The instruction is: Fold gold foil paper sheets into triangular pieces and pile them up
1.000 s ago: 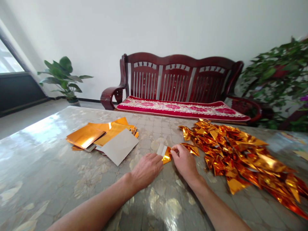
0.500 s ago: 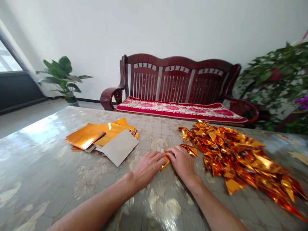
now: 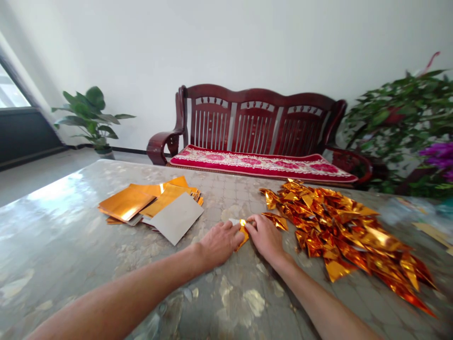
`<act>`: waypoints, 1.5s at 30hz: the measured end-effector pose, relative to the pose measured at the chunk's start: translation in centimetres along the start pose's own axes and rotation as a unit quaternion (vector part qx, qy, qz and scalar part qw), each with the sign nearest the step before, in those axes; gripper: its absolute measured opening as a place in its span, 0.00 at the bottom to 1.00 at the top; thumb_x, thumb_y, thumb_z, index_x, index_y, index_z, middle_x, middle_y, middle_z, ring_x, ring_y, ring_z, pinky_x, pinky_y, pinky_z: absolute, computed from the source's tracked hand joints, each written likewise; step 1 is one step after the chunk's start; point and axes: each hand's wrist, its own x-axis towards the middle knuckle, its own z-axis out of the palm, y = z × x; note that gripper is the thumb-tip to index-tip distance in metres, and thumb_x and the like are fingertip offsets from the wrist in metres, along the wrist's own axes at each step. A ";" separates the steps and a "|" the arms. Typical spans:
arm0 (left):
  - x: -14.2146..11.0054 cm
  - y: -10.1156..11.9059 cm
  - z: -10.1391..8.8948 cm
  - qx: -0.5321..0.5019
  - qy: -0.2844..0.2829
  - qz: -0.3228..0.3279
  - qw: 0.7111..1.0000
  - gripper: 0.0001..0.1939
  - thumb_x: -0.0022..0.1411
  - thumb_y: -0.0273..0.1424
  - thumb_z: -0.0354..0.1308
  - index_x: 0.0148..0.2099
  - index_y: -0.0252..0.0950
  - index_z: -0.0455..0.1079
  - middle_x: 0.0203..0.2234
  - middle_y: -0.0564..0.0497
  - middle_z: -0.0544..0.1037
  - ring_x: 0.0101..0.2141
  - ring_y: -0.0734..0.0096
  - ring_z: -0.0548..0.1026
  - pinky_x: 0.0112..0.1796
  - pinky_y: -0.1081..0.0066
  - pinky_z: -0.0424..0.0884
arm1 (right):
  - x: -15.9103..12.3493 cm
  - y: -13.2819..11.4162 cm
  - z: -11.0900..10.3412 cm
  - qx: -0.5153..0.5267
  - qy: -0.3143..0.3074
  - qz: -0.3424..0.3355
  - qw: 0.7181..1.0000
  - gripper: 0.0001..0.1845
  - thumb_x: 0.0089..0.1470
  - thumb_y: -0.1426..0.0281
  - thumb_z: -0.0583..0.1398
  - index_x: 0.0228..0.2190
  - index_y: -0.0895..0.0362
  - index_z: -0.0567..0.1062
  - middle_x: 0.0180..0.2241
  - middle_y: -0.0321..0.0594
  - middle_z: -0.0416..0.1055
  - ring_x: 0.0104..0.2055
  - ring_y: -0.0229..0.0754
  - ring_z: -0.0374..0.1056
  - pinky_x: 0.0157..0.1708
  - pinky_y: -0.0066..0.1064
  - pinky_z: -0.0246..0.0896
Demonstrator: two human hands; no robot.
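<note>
A small piece of gold foil paper [image 3: 242, 240], partly folded, lies on the table between my hands. My left hand [image 3: 221, 241] presses on its left side with the fingers together. From the right, the thumb and fingers of my right hand [image 3: 264, 233] pinch its edge. Much of the paper is hidden under the fingers. Just beyond my right hand rests one folded gold piece [image 3: 276, 220]. A large heap of folded gold foil pieces [image 3: 332, 217] spreads to the right. Flat gold sheets [image 3: 125, 202] are stacked at the left, a pale sheet [image 3: 177, 217] face up on top.
The table [image 3: 106, 274] has a glossy flower-patterned cover. Clear plastic wrapping [image 3: 403, 210] lies at its right side. Behind the table stands a dark red wooden bench [image 3: 258, 118] with a red patterned cushion [image 3: 262, 163]. Potted plants [image 3: 94, 115] flank the bench.
My right hand has shifted slightly away at the fingertips, showing more of the bright gold paper. My left hand has moved a little lower. The view has turned slightly.
</note>
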 end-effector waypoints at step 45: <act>-0.9 1.0 1.2 -0.054 0.041 -0.126 0.990 0.14 0.68 0.35 0.53 0.55 0.44 0.63 0.54 0.46 0.67 0.48 0.58 0.67 0.46 0.59 0.67 | 0.1 -1.6 0.4 0.017 0.013 -0.045 0.999 0.05 0.56 0.71 0.59 0.31 0.51 0.76 0.34 0.35 0.76 0.40 0.43 0.69 0.39 0.31 0.56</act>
